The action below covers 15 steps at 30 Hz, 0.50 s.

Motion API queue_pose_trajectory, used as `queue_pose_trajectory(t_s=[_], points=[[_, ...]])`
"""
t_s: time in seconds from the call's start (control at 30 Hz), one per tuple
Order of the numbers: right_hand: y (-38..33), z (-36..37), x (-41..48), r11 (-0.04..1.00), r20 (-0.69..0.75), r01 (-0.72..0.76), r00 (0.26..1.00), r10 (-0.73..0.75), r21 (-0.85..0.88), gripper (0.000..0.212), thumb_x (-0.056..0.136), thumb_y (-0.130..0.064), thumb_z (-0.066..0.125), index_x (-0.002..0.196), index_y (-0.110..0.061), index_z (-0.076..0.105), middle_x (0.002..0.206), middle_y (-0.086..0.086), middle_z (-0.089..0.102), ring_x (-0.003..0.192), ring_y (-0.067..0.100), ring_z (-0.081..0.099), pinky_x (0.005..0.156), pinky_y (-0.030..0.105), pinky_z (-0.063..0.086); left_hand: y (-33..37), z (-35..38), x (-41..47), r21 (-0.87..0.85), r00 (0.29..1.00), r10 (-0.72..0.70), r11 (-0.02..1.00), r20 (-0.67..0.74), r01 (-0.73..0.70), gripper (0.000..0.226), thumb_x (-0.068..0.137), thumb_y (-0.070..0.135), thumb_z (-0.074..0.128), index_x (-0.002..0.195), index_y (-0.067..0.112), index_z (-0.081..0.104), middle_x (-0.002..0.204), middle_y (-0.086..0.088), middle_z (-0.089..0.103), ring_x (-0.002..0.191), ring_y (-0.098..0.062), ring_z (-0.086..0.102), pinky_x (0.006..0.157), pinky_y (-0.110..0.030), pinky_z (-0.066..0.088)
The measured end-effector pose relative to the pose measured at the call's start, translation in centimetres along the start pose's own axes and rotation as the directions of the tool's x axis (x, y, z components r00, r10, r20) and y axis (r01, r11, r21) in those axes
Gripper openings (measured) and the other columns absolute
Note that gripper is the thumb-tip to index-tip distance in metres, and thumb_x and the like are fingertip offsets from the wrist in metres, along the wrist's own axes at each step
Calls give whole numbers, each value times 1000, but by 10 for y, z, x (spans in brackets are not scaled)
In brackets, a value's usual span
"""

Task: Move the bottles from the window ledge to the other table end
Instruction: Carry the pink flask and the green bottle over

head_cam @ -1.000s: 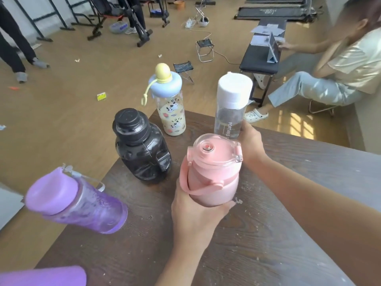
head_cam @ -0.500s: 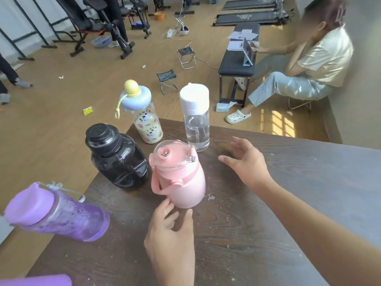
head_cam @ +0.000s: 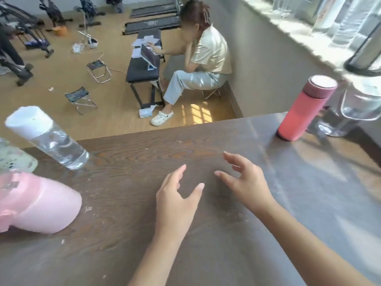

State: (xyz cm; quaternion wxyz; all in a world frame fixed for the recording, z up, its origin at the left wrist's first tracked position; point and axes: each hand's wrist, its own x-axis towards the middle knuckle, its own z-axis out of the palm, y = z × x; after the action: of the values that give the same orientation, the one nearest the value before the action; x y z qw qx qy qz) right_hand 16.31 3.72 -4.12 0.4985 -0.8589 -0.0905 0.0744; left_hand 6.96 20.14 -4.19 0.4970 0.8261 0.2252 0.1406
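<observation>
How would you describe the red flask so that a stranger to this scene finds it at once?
Start at the dark wooden table and follow it to its far right end, below the bright window ledge. The red flask stands there beside a clear plastic jug; it alone is opaque coral red with a darker maroon cap.

Pale pink bottle (head_cam: 39,205), clear white-capped bottle (head_cam: 47,137), coral-red flask (head_cam: 303,110), dark wood-grain table (head_cam: 144,162)

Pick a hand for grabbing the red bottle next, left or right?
Right, probably. The right hand is open, empty and nearer the red bottle at the table's right end. The left hand sits farther away.
</observation>
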Motion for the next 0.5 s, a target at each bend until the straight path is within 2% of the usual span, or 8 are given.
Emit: queue_pose_trajectory(t_s=[0.13,0.23,0.33,0.43,0.5], points=[[39,-70,-30,991,-202,-113,971,125,70,61,85,-26,83,142,-21,62,137,-9,65,117,12,62,102,25,47,43,78,-2,-10,971,138,990,196,-139,64,86,28,87,145,28,64,128,23,61,127,-2,62,113,-29,50],[70,-113,-70,976,-323,-173,924,206,130,60,86,-24,83,142,-21,62,138,-8,65,120,13,62,105,26,47,70,137,-20,-23,908,245,967,340,-253,63,84,31,85,143,25,66,136,14,66,132,-7,62,115,-36,51],[98,-149,-118,963,-445,-236,854,270,132,59,85,-24,83,141,-24,63,135,-11,66,116,13,65,101,24,47,95,188,-46,-47,828,314,942,465,-331,63,84,30,84,143,19,67,138,4,68,132,-9,63,115,-37,51],[127,-177,-164,945,-553,-286,768,324,155,58,81,-17,86,134,-28,66,126,-17,68,116,17,69,104,34,52,116,228,-73,-91,746,368,918,555,-385,63,82,33,81,142,17,68,136,3,69,128,-7,64,114,-34,51],[142,-190,-191,927,-576,-302,727,374,221,60,79,-15,87,128,-40,63,127,-28,67,120,10,68,108,37,50,128,250,-90,-110,695,391,904,603,-413,61,84,29,83,142,19,68,138,6,68,129,-6,63,116,-31,48]])
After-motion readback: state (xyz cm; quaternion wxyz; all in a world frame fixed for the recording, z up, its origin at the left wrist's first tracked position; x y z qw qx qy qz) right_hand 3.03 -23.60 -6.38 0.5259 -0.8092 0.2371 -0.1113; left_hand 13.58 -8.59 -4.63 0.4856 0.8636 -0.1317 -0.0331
